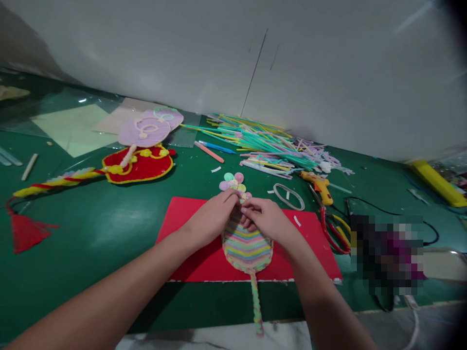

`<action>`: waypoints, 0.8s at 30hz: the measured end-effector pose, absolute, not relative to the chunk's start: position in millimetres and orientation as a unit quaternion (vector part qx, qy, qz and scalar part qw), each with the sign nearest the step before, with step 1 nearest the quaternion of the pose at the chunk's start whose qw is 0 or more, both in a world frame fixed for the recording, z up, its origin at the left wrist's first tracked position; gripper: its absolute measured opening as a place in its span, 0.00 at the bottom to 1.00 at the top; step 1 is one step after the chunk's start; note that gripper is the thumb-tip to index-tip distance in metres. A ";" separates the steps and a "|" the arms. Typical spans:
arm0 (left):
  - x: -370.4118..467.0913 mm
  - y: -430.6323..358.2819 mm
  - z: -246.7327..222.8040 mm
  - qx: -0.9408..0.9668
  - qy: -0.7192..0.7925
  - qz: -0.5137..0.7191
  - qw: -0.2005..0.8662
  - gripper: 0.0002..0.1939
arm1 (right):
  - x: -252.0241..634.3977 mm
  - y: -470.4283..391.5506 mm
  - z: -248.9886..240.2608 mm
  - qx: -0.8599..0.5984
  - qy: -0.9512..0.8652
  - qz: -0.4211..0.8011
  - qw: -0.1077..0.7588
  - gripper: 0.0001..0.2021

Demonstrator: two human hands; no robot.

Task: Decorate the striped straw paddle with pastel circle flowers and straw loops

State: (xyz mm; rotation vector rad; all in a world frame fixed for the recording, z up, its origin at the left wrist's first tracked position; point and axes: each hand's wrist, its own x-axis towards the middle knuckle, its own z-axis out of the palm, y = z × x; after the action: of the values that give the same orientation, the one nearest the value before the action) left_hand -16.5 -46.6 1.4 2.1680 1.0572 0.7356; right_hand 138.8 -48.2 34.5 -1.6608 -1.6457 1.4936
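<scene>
Left hand: left hand (213, 218) is resting on the striped fan (247, 248), fingertips pinching its upper tip.
Right hand: right hand (268, 219) is curling its fingers onto the same tip, meeting the left fingers.
Striped fan: lying flat on the red sheet (189, 243), its braided handle (256, 304) crossing the sheet's near edge and reaching the table edge.
Flower piece: pastel petals (233, 182) are sitting just beyond the fingertips, off the sheet's far edge.
Open room: green table (91, 228) is lying bare left of the sheet.
Right side: red pliers (333, 228) and glue gun (320, 184) are crowding the sheet's right corner.
Far edge: straw pile (262, 141) is lying against the wall.
</scene>
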 end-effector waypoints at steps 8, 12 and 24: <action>-17.7 -45.7 -0.9 0.839 0.398 0.267 0.258 0.09 | 141.8 -48.8 34.4 -0.570 -0.613 0.517 0.177 0.08; -17.1 -44.7 -3.4 0.834 0.390 0.292 0.258 0.09 | 144.1 -47.0 32.9 -0.563 -0.622 0.518 0.166 0.09; -19.1 -41.3 -4.9 0.808 0.383 0.316 0.318 0.10 | 139.6 -42.5 36.1 -0.580 -0.605 0.524 0.152 0.10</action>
State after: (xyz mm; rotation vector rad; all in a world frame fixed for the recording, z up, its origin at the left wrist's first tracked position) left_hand -19.1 -41.3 -4.9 2.1247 1.0079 0.8311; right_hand 139.6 -42.5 36.1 -1.6637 -1.7355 1.5051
